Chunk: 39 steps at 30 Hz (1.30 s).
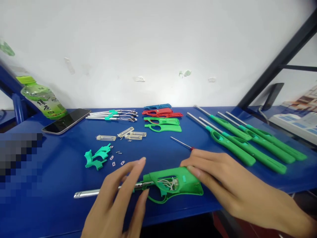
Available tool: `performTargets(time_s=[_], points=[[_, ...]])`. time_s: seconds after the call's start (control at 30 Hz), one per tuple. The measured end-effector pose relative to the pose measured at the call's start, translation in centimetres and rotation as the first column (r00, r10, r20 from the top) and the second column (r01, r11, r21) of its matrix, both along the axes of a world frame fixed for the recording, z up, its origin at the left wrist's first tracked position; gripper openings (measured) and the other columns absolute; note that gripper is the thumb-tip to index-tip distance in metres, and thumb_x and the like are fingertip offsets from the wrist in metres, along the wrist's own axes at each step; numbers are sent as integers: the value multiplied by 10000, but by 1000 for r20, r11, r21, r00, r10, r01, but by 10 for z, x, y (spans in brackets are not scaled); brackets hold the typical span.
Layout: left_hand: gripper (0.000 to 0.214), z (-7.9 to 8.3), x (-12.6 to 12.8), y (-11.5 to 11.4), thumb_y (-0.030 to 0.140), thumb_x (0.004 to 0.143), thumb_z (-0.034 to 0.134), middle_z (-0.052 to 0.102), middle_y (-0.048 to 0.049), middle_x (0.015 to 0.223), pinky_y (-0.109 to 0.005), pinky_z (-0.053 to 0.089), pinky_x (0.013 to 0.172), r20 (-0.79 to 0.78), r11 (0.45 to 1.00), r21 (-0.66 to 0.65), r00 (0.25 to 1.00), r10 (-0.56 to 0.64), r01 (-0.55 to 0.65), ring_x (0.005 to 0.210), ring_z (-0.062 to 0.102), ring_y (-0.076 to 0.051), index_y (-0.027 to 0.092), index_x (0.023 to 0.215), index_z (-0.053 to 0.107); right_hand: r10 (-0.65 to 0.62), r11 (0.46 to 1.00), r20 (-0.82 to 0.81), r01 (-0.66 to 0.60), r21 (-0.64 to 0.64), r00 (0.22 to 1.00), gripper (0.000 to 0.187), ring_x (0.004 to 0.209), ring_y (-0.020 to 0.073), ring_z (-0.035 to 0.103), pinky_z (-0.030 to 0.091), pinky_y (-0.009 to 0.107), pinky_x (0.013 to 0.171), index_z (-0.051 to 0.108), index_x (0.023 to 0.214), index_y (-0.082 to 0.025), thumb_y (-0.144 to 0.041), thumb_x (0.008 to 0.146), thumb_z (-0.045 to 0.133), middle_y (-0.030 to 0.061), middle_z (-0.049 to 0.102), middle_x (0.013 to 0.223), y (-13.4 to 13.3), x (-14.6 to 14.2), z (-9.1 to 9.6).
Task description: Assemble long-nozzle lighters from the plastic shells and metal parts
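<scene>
A green gas lighter [193, 188] lies at the table's front, its metal tube [86, 193] pointing left. White wires [168, 183] and a clear part show through the opening in its body. My left hand [116, 198] is over the tube with fingers and thumb apart, the thumb beside the trigger guard. The handle end is between the thumb and fingers of my right hand [218, 178]. Just behind those fingers is a screwdriver [182, 142]; its red handle is mostly hidden, and I cannot tell whether the hand also grips it.
Teal plastic pieces [97, 157], clear fuel tanks [106, 138] and wired metal tubes [111, 114] lie left of centre. Coloured shell halves [163, 127] are stacked behind. Several whole green lighters [232, 147] lie right. A phone [66, 121] and bottle [42, 99] are back left.
</scene>
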State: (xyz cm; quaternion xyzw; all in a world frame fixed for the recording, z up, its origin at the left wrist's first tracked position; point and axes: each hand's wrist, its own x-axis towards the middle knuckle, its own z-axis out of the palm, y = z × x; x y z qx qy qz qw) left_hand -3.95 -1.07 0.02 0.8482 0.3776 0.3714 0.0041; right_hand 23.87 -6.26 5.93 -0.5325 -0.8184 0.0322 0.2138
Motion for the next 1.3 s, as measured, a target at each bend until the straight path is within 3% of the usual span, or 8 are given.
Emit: performTargets(time_s=[0.07, 0.17, 0.37, 0.57, 0.67, 0.93, 1.3], points=[[447, -6, -8, 8, 237, 1112, 533, 657, -48, 1445, -314, 526, 1112, -88, 990, 66, 989, -120, 126, 1290, 657, -195, 273, 1558, 520, -4, 1000, -25, 3, -29, 1000, 323, 1175, 212, 769, 627, 282, 930, 703, 1261, -307, -298, 1156, 398, 4, 793, 1296, -2, -3, -2], [465, -13, -17, 16, 124, 1089, 536, 728, -17, 1321, -331, 451, 1130, -135, 972, 84, 969, -205, 217, 1217, 650, -180, 244, 1538, 542, -14, 997, -61, 8, -83, 998, 323, 1243, 190, 741, 611, 278, 1009, 639, 1388, -374, -348, 1164, 408, -43, 774, 1327, -3, -6, -3], [404, -10, -18, 19, 124, 1104, 508, 760, -20, 1248, -352, 480, 1062, -169, 979, 90, 971, -168, 185, 1187, 649, -193, 211, 1494, 561, 26, 989, 21, -23, -147, 999, 391, 1149, 195, 747, 637, 292, 869, 525, 1521, -397, -471, 1137, 513, 6, 693, 1344, -3, -5, -10], [399, -14, -18, 19, 182, 1101, 518, 740, -52, 1288, -357, 524, 1029, -228, 979, 83, 960, -161, 184, 1252, 622, -232, 196, 1499, 548, 61, 998, 88, -63, 24, 994, 353, 1024, 225, 710, 555, 397, 949, 630, 1424, -274, -446, 1126, 556, 34, 735, 1136, -4, -6, -26], [402, -14, -19, 19, 207, 1106, 495, 728, -58, 1297, -376, 538, 1008, -258, 982, 69, 954, -153, 176, 1239, 629, -246, 209, 1505, 540, 42, 997, 64, -46, 58, 997, 323, 1053, 230, 697, 507, 425, 1020, 668, 1371, -261, -440, 1119, 575, 16, 760, 1143, -6, -10, -31], [413, -15, -22, 20, 243, 1093, 523, 699, -78, 1277, -408, 586, 920, -259, 985, 55, 955, -142, 161, 1174, 632, -271, 222, 1503, 557, 40, 997, 66, -44, 58, 997, 327, 1056, 230, 684, 520, 418, 977, 691, 1342, -240, -437, 1133, 535, 18, 752, 1156, -5, -16, -35], [474, -12, -26, 22, 153, 1030, 538, 709, -101, 1201, -372, 635, 875, -295, 976, 76, 939, -175, 206, 1094, 663, -260, 192, 1499, 590, 40, 999, 64, -40, -3, 997, 344, 1057, 250, 688, 519, 436, 975, 671, 1397, -235, -415, 1134, 539, 54, 741, 1158, -6, -17, -37]])
